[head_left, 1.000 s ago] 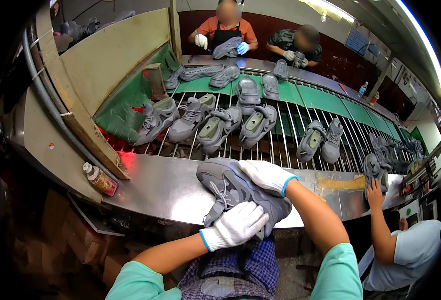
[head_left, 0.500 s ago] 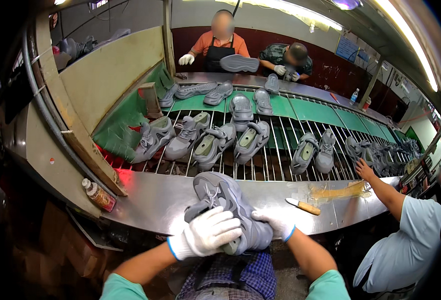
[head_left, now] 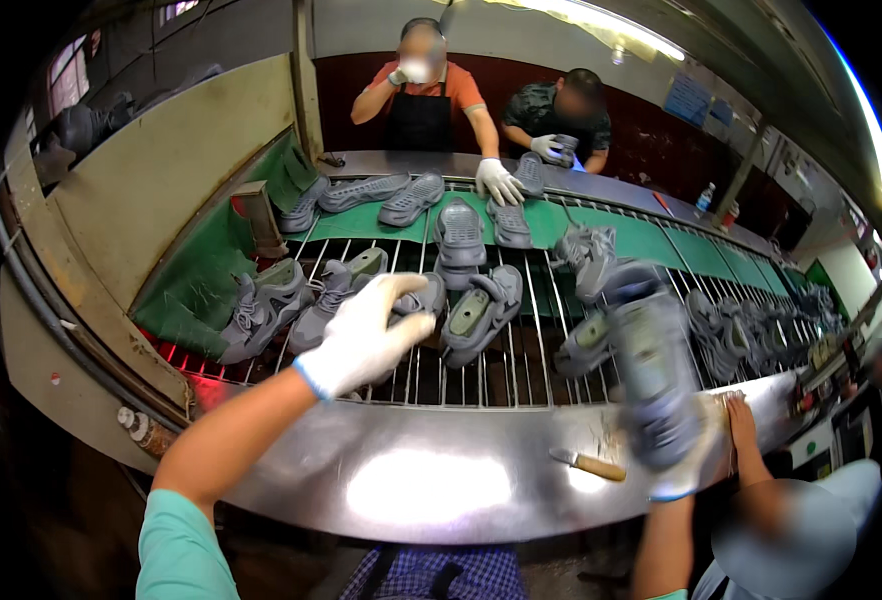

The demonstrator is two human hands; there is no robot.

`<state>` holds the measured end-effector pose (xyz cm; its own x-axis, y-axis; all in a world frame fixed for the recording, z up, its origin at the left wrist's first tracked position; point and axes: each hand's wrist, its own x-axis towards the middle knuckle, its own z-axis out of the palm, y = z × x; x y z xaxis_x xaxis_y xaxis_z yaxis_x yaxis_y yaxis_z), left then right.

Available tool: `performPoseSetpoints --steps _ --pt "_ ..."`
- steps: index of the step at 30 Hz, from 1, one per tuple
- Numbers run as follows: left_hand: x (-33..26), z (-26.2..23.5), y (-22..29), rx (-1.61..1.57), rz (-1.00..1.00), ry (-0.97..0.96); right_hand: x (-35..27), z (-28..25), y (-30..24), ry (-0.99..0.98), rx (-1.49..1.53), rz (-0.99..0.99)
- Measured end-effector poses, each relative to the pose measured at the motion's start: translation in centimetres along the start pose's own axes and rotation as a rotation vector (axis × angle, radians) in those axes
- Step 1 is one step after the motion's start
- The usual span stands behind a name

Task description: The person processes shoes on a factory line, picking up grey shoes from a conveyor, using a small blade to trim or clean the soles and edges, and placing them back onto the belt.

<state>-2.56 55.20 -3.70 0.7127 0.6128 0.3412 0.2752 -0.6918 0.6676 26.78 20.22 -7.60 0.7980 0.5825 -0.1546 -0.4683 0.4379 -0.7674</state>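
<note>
Shoe (head_left: 651,375) lifted rightward, blurred; left hand (head_left: 361,335) reaching.

Steel bench (head_left: 431,480): curved, shiny, runs across the near side. On it: one knife (head_left: 589,464) with a wooden handle, right of centre; a bottle (head_left: 141,430) lying at the left end.

Rod conveyor (head_left: 521,360): behind the bench, metal rods, red glow under its left end. On it: grey shoes (head_left: 481,312), several in a loose row.

Green belt (head_left: 661,240): beyond the rods. On it: grey soles (head_left: 413,198), laid flat.
</note>
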Motion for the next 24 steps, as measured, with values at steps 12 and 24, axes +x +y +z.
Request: performPoseSetpoints --steps 12,24 --pt "28.4 18.1 -22.5 -0.421 -0.831 -0.116 29.6 18.0 8.4 -0.144 -1.307 -0.665" --pt "28.2 16.4 -15.9 -1.242 -0.817 0.146 36.6 24.6 20.7 -0.428 -1.095 -0.122"
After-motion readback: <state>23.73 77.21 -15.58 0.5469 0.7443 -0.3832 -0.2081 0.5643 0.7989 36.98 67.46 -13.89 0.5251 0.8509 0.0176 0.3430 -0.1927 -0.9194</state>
